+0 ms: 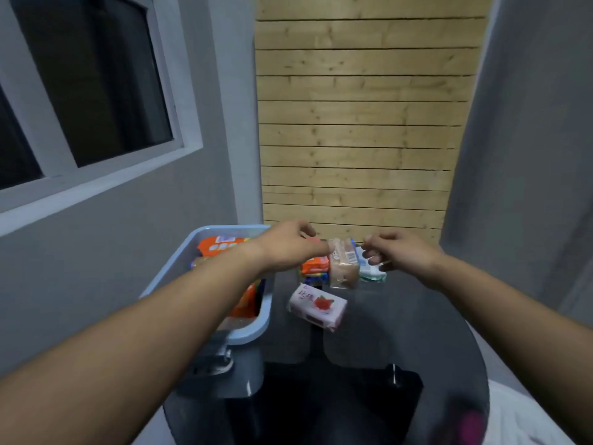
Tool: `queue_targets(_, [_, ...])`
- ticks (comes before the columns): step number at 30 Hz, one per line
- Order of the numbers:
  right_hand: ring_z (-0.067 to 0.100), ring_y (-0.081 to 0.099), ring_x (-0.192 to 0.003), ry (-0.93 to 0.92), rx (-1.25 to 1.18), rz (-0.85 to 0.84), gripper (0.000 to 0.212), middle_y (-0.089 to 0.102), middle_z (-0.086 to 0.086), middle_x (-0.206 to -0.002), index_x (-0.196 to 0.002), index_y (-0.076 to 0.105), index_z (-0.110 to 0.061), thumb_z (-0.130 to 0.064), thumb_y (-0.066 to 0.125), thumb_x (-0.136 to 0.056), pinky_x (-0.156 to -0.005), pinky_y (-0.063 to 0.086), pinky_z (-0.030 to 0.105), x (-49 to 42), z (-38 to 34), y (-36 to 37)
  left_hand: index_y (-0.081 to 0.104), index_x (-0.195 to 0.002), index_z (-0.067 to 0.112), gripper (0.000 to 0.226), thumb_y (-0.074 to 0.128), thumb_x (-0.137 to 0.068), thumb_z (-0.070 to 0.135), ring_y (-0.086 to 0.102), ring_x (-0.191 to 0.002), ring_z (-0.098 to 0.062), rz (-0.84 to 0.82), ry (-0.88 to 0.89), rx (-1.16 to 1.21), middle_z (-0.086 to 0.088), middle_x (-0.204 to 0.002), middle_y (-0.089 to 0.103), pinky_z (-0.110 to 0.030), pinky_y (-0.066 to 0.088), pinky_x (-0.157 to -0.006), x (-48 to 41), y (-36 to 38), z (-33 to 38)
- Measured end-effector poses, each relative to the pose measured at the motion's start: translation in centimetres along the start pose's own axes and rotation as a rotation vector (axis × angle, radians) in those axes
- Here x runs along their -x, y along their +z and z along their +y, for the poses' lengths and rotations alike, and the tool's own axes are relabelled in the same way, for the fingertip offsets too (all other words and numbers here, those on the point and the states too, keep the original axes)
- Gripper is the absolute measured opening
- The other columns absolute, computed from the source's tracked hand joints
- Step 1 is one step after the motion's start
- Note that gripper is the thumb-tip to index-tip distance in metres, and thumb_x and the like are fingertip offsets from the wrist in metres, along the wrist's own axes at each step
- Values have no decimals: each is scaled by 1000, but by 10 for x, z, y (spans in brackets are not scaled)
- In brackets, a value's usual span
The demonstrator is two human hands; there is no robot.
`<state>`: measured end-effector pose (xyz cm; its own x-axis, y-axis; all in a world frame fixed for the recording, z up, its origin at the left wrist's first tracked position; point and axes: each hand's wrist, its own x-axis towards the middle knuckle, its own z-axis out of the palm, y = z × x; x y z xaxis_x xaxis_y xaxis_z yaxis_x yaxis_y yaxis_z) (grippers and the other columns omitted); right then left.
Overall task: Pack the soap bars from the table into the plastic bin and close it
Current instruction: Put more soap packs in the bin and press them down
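Observation:
A light blue plastic bin (256,326) stands open at the table's left, with orange soap packs (219,245) inside. My left hand (288,245) pinches the top of a brown soap bar (343,264) that stands upright on the table. My right hand (398,252) is just right of it, fingers curled, seemingly pinching the wrapper's edge. An orange soap pack (316,264) lies behind my left hand. A white and green soap pack (372,271) sits below my right hand. A pink soap bar (317,306) with a red flower lies nearer me.
The round dark glass table (401,348) shows a black base through it. A grey lid-like part (221,370) sits under the bin's near end. A grey wall with a window is on the left, a wooden slat wall straight ahead.

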<state>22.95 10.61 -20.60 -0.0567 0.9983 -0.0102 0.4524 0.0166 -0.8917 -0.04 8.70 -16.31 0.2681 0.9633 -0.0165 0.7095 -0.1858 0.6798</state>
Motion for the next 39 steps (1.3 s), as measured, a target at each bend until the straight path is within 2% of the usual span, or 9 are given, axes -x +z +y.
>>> queue_targets(3, [16,56,-77,79,40,15,20,64,8,-95,-101,67,-7,-25,57,-98,-72,45,31,-1,20,-9,65,-101,16,26,72,-84,35,61,-87,-17,-15,-150,44,-3,-96,67,-29,51,-77,-12,44,16])
queue_targets(7, [21,51,-76,125,84,-3,22,55,9,-85,-97,65,-10,-31,63,-93,-64,41,30,-11,37,-6,66,-119,25,85,76,-44,64,64,-108,-25,48,-370,113,-8,-123,66,-38,55,-95,-34,101,-5])
queue_targets(10, [18,51,-68,105,145,30,35,61,6,-83,-99,66,-7,-39,70,-87,-65,42,31,-27,47,5,38,-144,22,107,78,-56,67,37,-139,-36,125,-551,-5,-17,-148,38,-48,36,-114,-33,128,-23])
queue_targets(14, [19,64,-91,96,183,76,32,68,-1,-94,-98,57,-20,-44,73,-83,-82,49,30,-49,52,24,24,-150,25,118,72,-56,78,16,-149,-35,192,-560,-115,-15,-155,25,-48,23,-120,-33,152,-44])
queue_targets(19, [28,58,-118,90,304,129,108,63,6,-123,-138,48,-21,-81,62,-49,-97,52,43,-81,67,56,24,-147,25,116,77,-56,72,23,-142,-31,250,-488,-101,-11,-148,27,-45,29,-116,-42,167,-60])
queue_targets(24, [32,56,-116,75,398,203,81,62,9,-122,-134,49,-19,-63,67,-68,-88,51,39,-82,65,68,30,-143,25,100,77,-64,64,32,-136,-29,296,-445,-92,-8,-142,34,-42,33,-113,-46,167,-67])
queue_targets(31, [28,63,-104,76,384,151,69,68,4,-112,-119,55,-23,-52,68,-59,-86,56,41,-61,62,63,28,-143,26,105,76,-60,68,33,-135,-28,217,-415,-140,-6,-140,37,-40,31,-109,-22,169,-65])
queue_targets(36, [28,70,-91,90,419,-8,69,70,4,-105,-113,49,-28,-50,67,-50,-78,61,45,-29,72,39,20,-150,27,120,76,-54,74,31,-139,-28,-12,-385,-252,-6,-146,35,-42,27,-113,9,157,-53])
queue_targets(39, [26,69,-81,139,402,-146,60,70,10,-102,-114,47,-24,-31,75,-62,-74,62,42,-8,69,23,22,-151,28,125,78,-49,75,35,-139,-29,-162,-370,-343,-7,-148,36,-45,27,-114,17,143,-45])
